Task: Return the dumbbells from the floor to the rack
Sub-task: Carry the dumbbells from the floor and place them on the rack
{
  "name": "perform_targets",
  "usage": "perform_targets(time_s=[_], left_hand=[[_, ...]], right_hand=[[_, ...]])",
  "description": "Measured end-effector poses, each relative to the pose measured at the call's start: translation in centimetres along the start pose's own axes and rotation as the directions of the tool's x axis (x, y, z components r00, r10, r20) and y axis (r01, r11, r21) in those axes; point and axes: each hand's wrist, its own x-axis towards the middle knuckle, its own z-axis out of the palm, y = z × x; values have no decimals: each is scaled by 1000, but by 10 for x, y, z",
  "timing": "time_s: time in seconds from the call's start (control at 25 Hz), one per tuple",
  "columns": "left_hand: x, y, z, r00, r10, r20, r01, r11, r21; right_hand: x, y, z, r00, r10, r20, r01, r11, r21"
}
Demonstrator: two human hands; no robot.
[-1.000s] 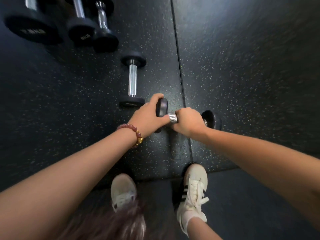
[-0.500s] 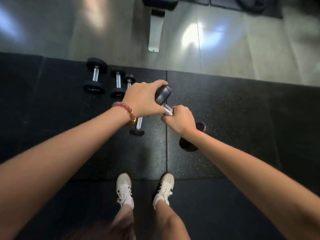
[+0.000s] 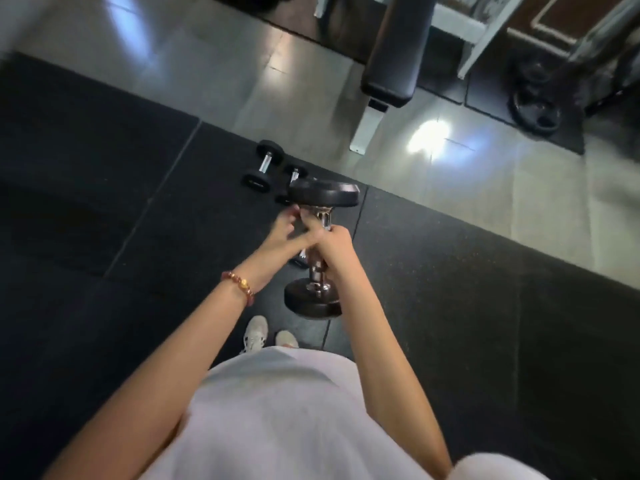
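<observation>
A black dumbbell (image 3: 323,197) with a chrome handle hangs upright in front of my body, well above the floor. My right hand (image 3: 334,245) grips the middle of its handle. My left hand (image 3: 285,233), with a bead bracelet on the wrist, holds the handle just under the upper head; its fingers are blurred. Two more dumbbells lie on the black mat beyond: a larger one (image 3: 263,166) and a smaller one (image 3: 293,178) partly hidden behind the held dumbbell. No rack is in view.
Black rubber mats (image 3: 104,202) cover the floor under my white shoes (image 3: 254,336). Beyond them lies a shiny grey floor (image 3: 214,64). A padded bench (image 3: 394,46) stands at the top centre, and a weight plate (image 3: 535,109) leans by a machine at the top right.
I have stood up and the dumbbell has risen from near the floor and turned upright. My left hand has slid from the head to the handle. The view swung right.
</observation>
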Motion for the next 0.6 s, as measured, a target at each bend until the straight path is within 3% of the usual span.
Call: perform_targets(time_s=[0.12, 0.28, 0.36, 0.4, 0.48, 0.56, 0.6], left_hand=[[-36, 4, -4, 999, 14, 36, -13, 999, -30], [-86, 10, -19, 975, 54, -217, -72, 994, -77], [-109, 4, -24, 915, -53, -401, -98, 933, -347], [-121, 2, -26, 879, -173, -445, -121, 822, -557], [-148, 3, -31, 888, -318, -333, -166, 454, -875], [-175, 8, -41, 912, -286, -292, -245, 189, -951], [-191, 9, -48, 900, -283, -332, -307, 132, -943]], right_hand=[[-21, -31, 18, 991, -5, 137, 3, 1000, 15], [-43, -59, 48, 958, -56, 280, 58, 998, 3], [-57, -66, 67, 944, -76, 320, 72, 997, 25], [-66, -68, 79, 938, -81, 338, 78, 997, 25], [-87, -71, 107, 916, -105, 387, 117, 993, -6], [-113, -73, 139, 880, -141, 453, 176, 984, -36], [-127, -72, 156, 853, -153, 498, 209, 976, -58]])
